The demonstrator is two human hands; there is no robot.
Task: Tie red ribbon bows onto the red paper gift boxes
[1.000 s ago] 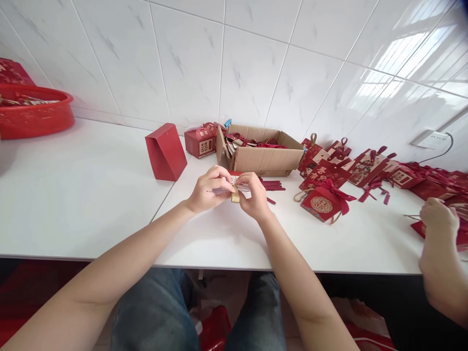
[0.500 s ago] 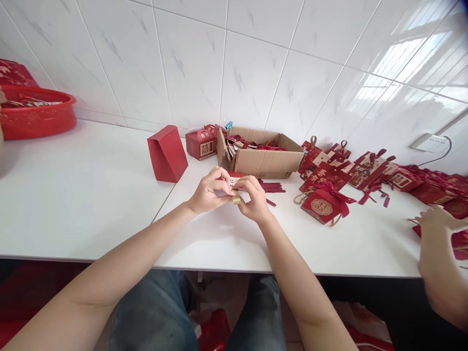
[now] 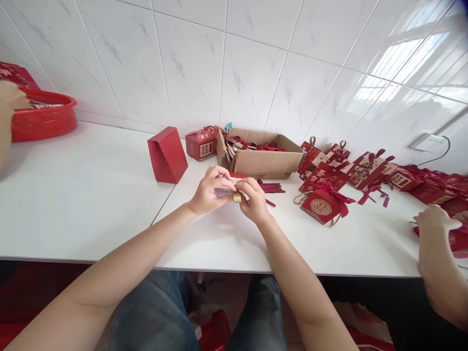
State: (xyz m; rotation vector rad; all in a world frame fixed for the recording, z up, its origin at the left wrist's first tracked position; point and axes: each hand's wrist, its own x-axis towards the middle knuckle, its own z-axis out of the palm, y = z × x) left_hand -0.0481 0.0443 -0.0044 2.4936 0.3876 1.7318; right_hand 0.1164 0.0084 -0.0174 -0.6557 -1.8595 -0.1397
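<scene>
My left hand (image 3: 212,191) and my right hand (image 3: 253,199) meet over the white table, fingertips pinched together. Between them is a short loop of gold ribbon (image 3: 237,197), its lower end hanging below the fingers. Behind my fingers, partly hidden, a red and white printed piece (image 3: 238,175) shows; I cannot tell whether the ribbon is joined to it. Several dark red ribbon strips (image 3: 271,187) lie just right of my right hand.
An open cardboard box (image 3: 270,162) of ribbons stands by the wall. Left of it are a red box (image 3: 168,156) and a printed gift box (image 3: 201,145). Finished-looking red boxes (image 3: 321,204) crowd the right. Co-workers' hands reach in at a red basin (image 3: 47,124) and far right.
The gold ribbon loop has turned slightly between my fingertips, while my hands stay nearly in place. At left, a co-worker's hand has come in over the red basin.
</scene>
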